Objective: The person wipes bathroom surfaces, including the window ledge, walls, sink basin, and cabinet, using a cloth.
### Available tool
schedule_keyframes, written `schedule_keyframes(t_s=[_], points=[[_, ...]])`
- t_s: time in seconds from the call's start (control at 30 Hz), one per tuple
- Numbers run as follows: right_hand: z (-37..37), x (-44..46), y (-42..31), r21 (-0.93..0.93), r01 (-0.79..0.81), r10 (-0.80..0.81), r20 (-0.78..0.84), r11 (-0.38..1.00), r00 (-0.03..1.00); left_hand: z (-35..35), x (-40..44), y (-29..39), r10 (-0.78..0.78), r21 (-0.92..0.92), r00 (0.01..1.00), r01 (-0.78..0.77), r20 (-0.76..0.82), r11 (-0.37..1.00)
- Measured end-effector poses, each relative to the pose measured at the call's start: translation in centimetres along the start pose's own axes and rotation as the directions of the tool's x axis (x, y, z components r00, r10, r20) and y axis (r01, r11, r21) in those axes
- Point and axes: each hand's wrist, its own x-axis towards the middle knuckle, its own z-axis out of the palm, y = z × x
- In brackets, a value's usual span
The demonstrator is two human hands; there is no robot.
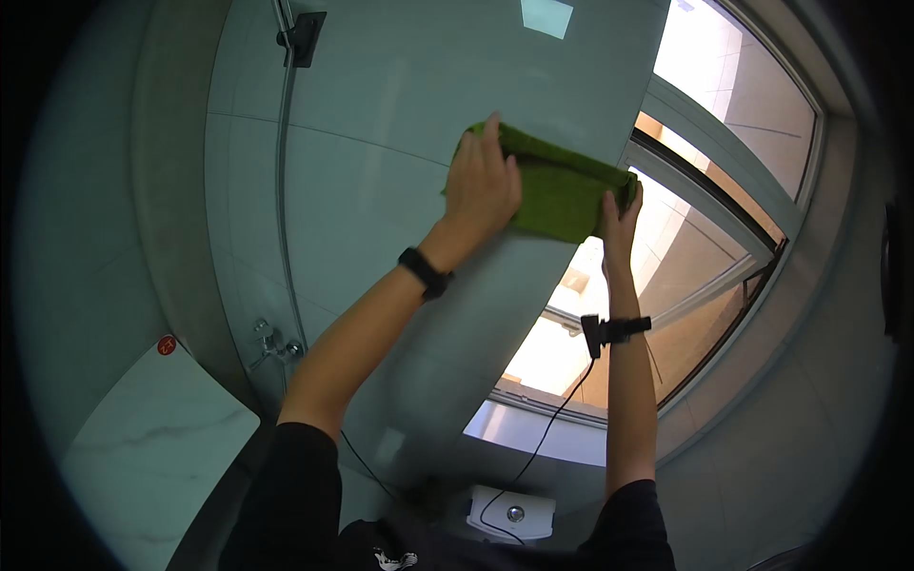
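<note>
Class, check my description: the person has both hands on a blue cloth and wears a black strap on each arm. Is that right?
Not quite: the colour is wrong. The head view shows a green cloth. The left hand and right hand are both on it, and each arm does wear a black strap.

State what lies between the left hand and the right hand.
A green cloth spans from the left hand to the right hand, seen in the head view.
</note>
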Motion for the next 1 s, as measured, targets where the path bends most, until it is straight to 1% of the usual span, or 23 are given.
schedule_keyframes(t_s=[0.03,0.07,0.17,0.2,0.27,0.33,0.37,0.47,0.57,0.67,0.7,0.77,0.8,0.87,0.9,0.93,0.97,1.0], points=[[0.7,1.7,-0.5,0.046,0.019,-0.020,0.018,0.999,1.000,2.1,1.7,-1.0,0.034,0.016,0.999,-0.034,-0.029,0.999],[0.9,4.0,1.0,-0.014,0.022,-0.023,-0.023,1.000,0.999,3.9,3.3,-1.8,0.068,0.032,0.996,-0.067,-0.056,0.997],[2.3,8.4,-0.1,0.118,0.015,-0.021,0.046,0.993,0.999,7.3,7.8,-2.8,0.050,0.099,0.999,-0.050,-0.001,0.994],[2.6,9.5,0.2,0.147,0.008,-0.017,0.059,0.989,0.998,8.1,8.5,-2.9,0.031,0.136,0.999,-0.029,-0.013,0.990],[2.5,9.6,0.5,0.197,-0.062,0.042,0.101,0.978,0.994,9.7,8.9,-2.6,-0.011,0.192,1.000,0.015,-0.022,0.981],[2.1,9.3,1.5,0.242,-0.126,0.098,0.123,0.962,0.988,11.0,7.8,-3.0,0.082,0.260,0.992,-0.055,-0.095,0.964],[2.1,9.2,2.4,0.237,-0.129,0.107,0.104,0.963,0.989,11.6,7.3,-3.3,0.130,0.294,0.983,-0.087,-0.130,0.952],[2.4,10.1,4.6,0.290,-0.134,0.097,0.139,0.948,0.986,12.1,7.6,-4.6,0.202,0.277,0.974,-0.167,-0.103,0.946],[3.2,11.0,3.8,0.363,-0.167,0.116,0.157,0.917,0.981,12.9,9.2,-5.7,0.342,0.197,0.928,-0.311,-0.149,0.930],[4.3,9.7,2.6,0.406,-0.193,0.159,0.115,0.893,0.981,13.2,8.8,-5.8,0.365,0.160,0.930,-0.354,-0.043,0.921],[4.5,9.8,3.2,0.400,-0.176,0.143,0.112,0.899,0.983,13.3,8.9,-5.8,0.383,0.203,0.921,-0.363,-0.073,0.910],[4.7,9.8,4.0,0.466,-0.216,0.164,0.149,0.858,0.975,13.2,9.2,-5.6,0.419,0.286,0.897,-0.368,-0.140,0.885],[4.9,9.7,4.1,0.498,-0.234,0.173,0.167,0.835,0.971,13.2,9.0,-5.7,0.415,0.272,0.902,-0.372,-0.120,0.887],[5.2,9.3,4.3,0.521,-0.293,0.242,0.165,0.802,0.956,12.6,9.0,-5.4,0.408,0.244,0.909,-0.379,-0.079,0.892],[5.3,9.5,5.0,0.524,-0.306,0.255,0.171,0.795,0.952,11.9,8.5,-4.7,0.319,0.099,0.947,-0.322,0.043,0.942],[5.4,9.6,5.6,0.527,-0.320,0.267,0.176,0.787,0.948,11.6,8.3,-4.7,0.301,0.076,0.951,-0.305,0.065,0.949],[5.5,9.2,5.9,0.501,-0.307,0.241,0.194,0.809,0.951,11.6,8.0,-4.9,0.284,0.053,0.955,-0.289,0.086,0.956],[5.3,8.7,7.5,0.527,-0.321,0.243,0.214,0.787,0.946,11.6,7.7,-5.0,0.267,0.030,0.958,-0.271,0.109,0.962]])
